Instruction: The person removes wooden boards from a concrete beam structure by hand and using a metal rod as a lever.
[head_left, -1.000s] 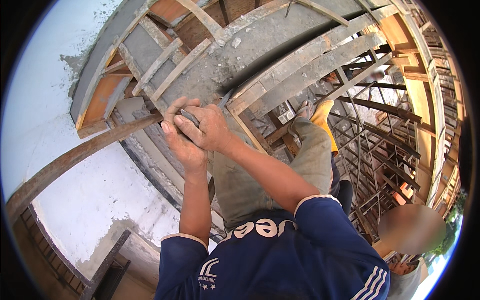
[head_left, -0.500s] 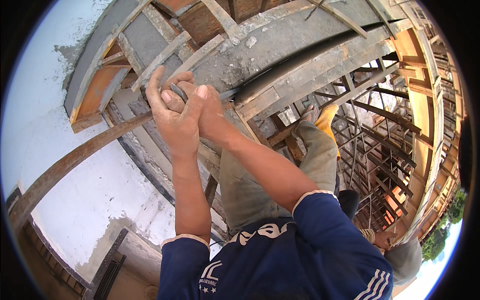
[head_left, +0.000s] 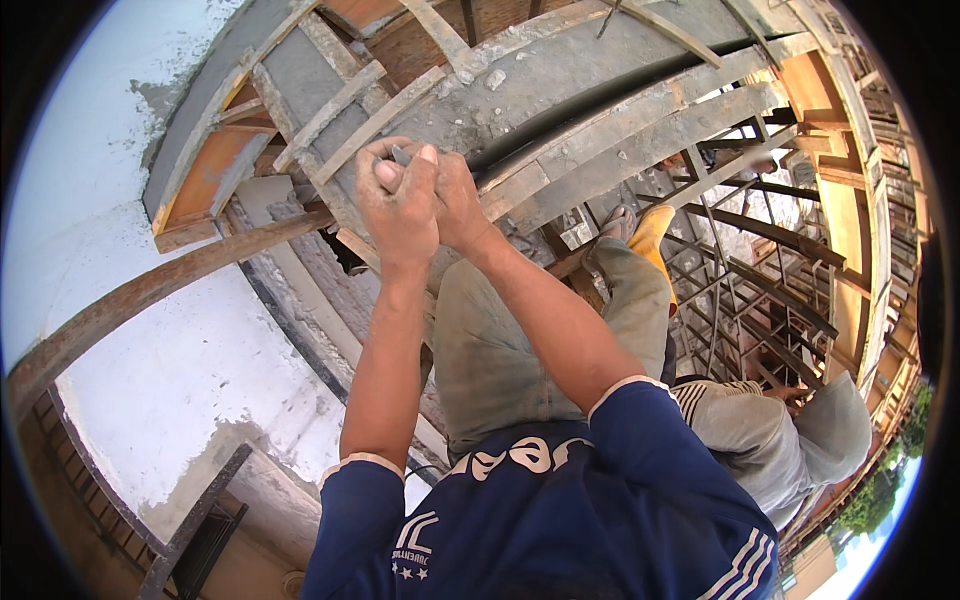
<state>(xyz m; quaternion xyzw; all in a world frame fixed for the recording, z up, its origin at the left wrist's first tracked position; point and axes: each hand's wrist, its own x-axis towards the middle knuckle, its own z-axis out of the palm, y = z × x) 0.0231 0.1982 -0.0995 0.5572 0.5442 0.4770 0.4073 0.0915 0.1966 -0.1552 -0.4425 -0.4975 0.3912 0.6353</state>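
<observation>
My left hand point(head_left: 398, 225) and my right hand point(head_left: 458, 205) are pressed together, fingers curled round a grey metal bar point(head_left: 401, 156). Only its blunt end shows between the fingers; the rest is hidden, so I cannot tell the kind of tool. Both hands are over the near edge of a rough grey concrete strip point(head_left: 520, 95) framed by wooden formwork boards point(head_left: 600, 135). Just past my right hand, a long dark band point(head_left: 570, 110) runs along the inside of the boards; I cannot tell whether it is a gap or a strip.
A brown beam point(head_left: 150, 290) crosses at the left beside a white wall point(head_left: 190, 400). A yellow boot point(head_left: 652, 235) stands by my trouser leg. Below right is a deep lattice of props point(head_left: 740, 290). Another person in grey clothes point(head_left: 760, 440) is close on the right.
Both hands have moved slightly right, and my left fingers, partly raised before, are now curled in. The other person on the right has come further into view.
</observation>
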